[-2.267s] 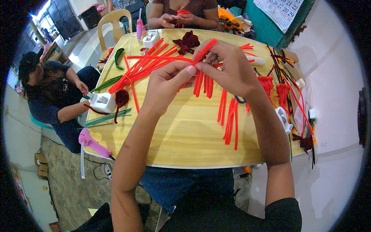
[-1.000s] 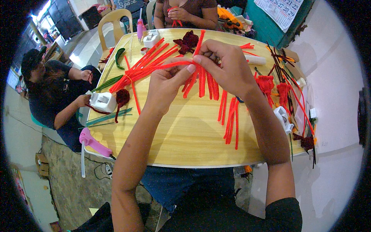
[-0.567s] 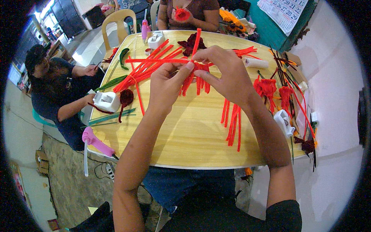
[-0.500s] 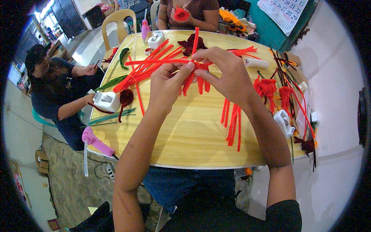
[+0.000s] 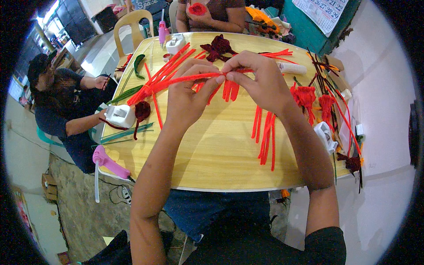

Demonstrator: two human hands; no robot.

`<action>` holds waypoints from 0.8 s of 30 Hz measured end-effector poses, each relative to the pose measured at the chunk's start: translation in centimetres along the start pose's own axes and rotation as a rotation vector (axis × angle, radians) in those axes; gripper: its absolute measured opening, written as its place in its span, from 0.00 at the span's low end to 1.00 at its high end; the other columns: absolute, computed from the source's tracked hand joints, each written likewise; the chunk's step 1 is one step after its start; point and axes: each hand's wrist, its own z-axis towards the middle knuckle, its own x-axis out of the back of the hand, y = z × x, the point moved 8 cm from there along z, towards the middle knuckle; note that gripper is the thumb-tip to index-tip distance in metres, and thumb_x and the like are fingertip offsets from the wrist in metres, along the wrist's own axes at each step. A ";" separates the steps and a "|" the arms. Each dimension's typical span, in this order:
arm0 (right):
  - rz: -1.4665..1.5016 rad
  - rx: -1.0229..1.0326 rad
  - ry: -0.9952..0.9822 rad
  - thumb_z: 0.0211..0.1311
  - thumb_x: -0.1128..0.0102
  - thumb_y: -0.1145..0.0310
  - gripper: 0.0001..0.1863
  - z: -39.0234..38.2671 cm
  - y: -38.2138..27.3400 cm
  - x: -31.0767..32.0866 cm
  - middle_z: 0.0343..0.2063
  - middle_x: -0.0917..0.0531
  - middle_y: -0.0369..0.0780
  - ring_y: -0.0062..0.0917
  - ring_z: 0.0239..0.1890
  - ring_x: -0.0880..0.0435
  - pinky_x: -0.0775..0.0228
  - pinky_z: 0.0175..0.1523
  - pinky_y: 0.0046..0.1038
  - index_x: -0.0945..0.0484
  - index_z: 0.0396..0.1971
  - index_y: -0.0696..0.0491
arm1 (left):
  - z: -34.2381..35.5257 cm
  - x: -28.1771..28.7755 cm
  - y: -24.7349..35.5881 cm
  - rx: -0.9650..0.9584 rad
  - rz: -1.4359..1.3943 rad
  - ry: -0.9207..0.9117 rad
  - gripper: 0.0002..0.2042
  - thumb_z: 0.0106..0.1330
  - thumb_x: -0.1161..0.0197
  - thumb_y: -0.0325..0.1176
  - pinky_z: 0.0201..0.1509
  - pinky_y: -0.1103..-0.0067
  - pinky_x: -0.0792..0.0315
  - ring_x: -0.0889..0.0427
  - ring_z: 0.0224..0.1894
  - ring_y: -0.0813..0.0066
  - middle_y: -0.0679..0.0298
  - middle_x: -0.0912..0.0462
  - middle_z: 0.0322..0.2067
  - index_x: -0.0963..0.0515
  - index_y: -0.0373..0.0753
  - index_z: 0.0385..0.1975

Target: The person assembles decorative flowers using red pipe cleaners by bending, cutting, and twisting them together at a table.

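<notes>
Above the middle of the table, my left hand (image 5: 189,97) and my right hand (image 5: 261,84) almost meet at the fingertips. Both are closed in a pinch on red pipe cleaners (image 5: 230,91), several of which hang down between the hands. One long red pipe cleaner (image 5: 185,78) runs sideways across the left fingers and through the pinch. My fingers hide the exact joint. A bundle of loose red pipe cleaners (image 5: 165,73) lies beyond my left hand. Shorter red pieces (image 5: 266,143) are on the table beside my right forearm.
Pink glue guns (image 5: 110,162) and white tape dispensers (image 5: 120,115) stand around the wooden table (image 5: 212,163). A dark red fuzzy flower (image 5: 218,46) lies at the far side, red fuzzy flowers (image 5: 305,99) at the right. One person (image 5: 66,106) sits left; another (image 5: 225,17) holds a red piece opposite.
The red pipe cleaner that stood upright between my hands no longer sticks up; a strand now shows behind my right fingers. My right fingertips have lowered slightly and closed in on the pinch.
</notes>
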 end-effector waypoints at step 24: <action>0.843 -0.109 -0.263 0.50 0.37 0.39 0.48 -0.7 3.1 -3.9 0.58 0.30 0.41 0.25 0.61 0.32 0.47 0.67 0.31 0.40 0.64 0.56 | 0.5 1.3 0.3 0.062 -0.293 0.029 0.04 0.61 0.37 0.23 0.51 0.79 0.28 0.22 0.43 0.74 0.59 0.21 0.39 0.23 0.33 0.34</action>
